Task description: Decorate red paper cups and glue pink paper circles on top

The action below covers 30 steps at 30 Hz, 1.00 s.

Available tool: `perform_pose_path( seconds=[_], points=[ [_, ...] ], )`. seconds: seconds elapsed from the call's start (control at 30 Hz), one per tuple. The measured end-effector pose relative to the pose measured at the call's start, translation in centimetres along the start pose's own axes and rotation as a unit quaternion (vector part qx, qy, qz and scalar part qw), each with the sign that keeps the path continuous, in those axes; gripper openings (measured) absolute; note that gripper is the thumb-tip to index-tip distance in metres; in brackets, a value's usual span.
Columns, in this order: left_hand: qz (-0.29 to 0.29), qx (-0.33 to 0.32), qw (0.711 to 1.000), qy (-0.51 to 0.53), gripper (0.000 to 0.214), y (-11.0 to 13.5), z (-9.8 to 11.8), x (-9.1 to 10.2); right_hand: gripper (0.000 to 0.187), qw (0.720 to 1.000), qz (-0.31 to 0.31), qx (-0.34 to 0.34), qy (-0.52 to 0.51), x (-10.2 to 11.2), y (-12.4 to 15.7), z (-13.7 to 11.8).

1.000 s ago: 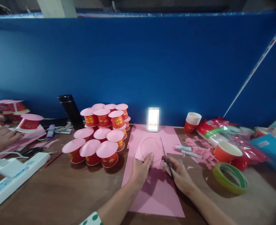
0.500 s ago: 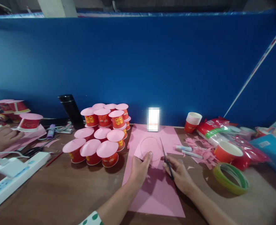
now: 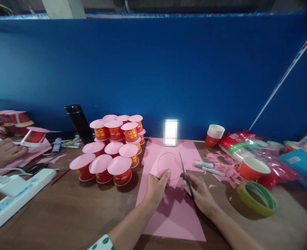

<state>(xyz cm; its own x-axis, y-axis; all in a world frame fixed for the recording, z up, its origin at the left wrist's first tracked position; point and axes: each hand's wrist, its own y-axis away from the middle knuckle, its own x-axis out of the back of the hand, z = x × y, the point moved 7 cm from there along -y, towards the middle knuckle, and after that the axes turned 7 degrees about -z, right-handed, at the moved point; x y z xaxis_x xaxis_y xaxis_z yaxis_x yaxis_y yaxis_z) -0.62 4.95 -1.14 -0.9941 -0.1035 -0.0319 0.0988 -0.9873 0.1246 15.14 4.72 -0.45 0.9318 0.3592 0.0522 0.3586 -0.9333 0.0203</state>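
Observation:
Between the thumb and fingers of my left hand is a piece of pink paper with a circle drawn on it. My right hand is closed on black-handled scissors, whose blades point up and away along the right side of the circle. Whether the blades bite into the paper here is hard to make out. Larger pink sheets lie flat on the table under both hands.
Red paper cups with pink paper tops stand stacked at left. A power strip lies nearer left. At right are a tape roll, pink scraps, markers and stacked cups. A co-worker's hand holds a cup far left.
The circled paper and my hands have shifted slightly right, with the scissors turned a little. At far left, the co-worker's cup has tilted.

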Motion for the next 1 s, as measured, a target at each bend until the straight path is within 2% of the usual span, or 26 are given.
perform_pose_path(
  seconds=[0.07, 0.27, 0.47, 0.63, 1.0],
  points=[
    [-0.002, -0.009, 1.0, 0.006, 0.048, 0.0, 0.1, 0.0, 0.052, 1.0, -0.004, 0.0, 0.002, -0.1, 0.0, -0.1],
    [-0.008, 0.025, 1.0, 0.001, 0.047, 0.0, -0.4, -0.1, 0.05, 0.999, 0.005, 0.012, 0.037, 0.4, 0.0, 0.0],
    [0.002, -0.002, 1.0, 0.005, 0.046, 0.1, 0.3, 0.1, 0.049, 0.998, 0.013, 0.019, 0.06, 0.5, 0.1, -0.5],
    [-0.001, 0.032, 0.999, 0.008, 0.049, 0.2, 0.0, 0.0, 0.052, 0.998, 0.013, 0.013, 0.053, 0.3, 0.2, -1.0],
    [0.014, 0.042, 0.999, -0.004, 0.053, 0.0, -0.4, 0.3, 0.052, 1.0, 0.01, -0.006, 0.02, 0.2, 0.1, -0.4]
  ],
)
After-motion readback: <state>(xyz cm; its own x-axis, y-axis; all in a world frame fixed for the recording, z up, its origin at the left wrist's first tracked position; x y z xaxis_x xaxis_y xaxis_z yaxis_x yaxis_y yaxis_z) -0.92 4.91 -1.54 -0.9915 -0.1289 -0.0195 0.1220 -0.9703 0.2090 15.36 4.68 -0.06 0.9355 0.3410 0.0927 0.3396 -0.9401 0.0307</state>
